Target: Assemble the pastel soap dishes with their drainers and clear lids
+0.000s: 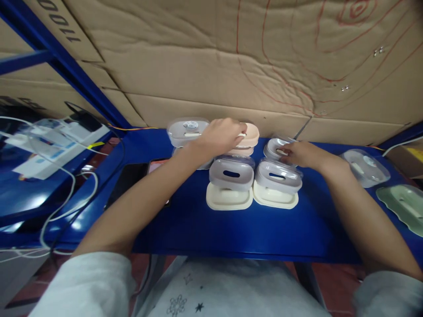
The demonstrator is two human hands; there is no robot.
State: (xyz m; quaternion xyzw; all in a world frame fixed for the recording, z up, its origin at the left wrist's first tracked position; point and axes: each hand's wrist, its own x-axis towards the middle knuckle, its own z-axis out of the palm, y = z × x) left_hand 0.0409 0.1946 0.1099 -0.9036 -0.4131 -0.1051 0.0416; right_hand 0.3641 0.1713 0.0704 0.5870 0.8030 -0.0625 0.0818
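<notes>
My left hand [224,134] reaches to the back of the table, fingers curled over the slot of a peach plastic soap dish [253,132]. My right hand [299,154] has its fingers bent in at the slot of a pale grey soap dish [271,147] with a clear cover. In front of my hands two lilac-grey dishes with clear covers, a left one [218,174] and a right one [287,178], rest on the back parts of a left cream tray [228,201] and a right cream tray [277,200]. The undersides of the held dishes are hidden.
Left of my left hand stands a covered grey dish [176,134]. Another covered dish [366,169] and a green one [401,204] sit at the right. A dark phone-like slab [127,180], cables and a power strip [46,154] lie left. Cardboard [185,66] walls the back.
</notes>
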